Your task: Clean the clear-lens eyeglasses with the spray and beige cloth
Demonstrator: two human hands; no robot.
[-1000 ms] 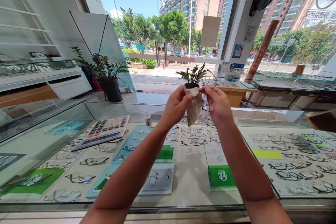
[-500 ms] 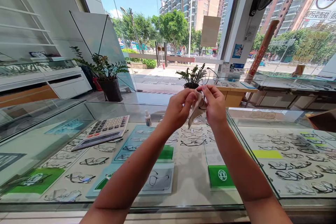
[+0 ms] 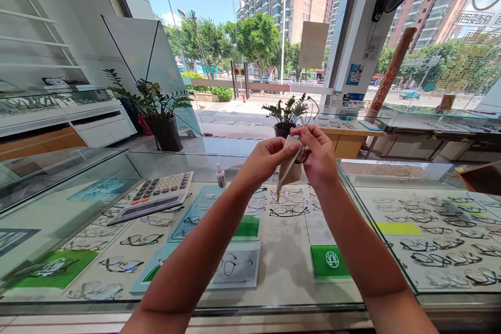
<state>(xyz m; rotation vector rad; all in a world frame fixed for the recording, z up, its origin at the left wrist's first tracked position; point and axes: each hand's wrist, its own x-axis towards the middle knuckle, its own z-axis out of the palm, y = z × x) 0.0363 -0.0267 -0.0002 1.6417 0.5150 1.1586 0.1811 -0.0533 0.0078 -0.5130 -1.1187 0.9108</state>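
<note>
Above the glass display case, my left hand (image 3: 266,159) is closed on a beige cleaning cloth (image 3: 289,168), with the thumb pressing on it. A corner of the cloth hangs down below the fingers. My right hand (image 3: 319,154) pinches a pair of eyeglasses (image 3: 300,154) right beside the cloth. One thin dark temple of the glasses sticks up and curves above the right fingers. The cloth and the fingers hide most of the lenses.
The glass display case (image 3: 282,292) holds rows of eyeglass frames (image 3: 288,211). On its top lie a large calculator (image 3: 156,195) and a small spray bottle (image 3: 221,176). Another glass case (image 3: 391,271) adjoins on the right. Potted plants (image 3: 166,133) stand beyond.
My left thumb has straightened out over the cloth, and more of the cloth now hangs lower, spread to view. The glasses' raised temple has tilted slightly left. Both hands stay close together.
</note>
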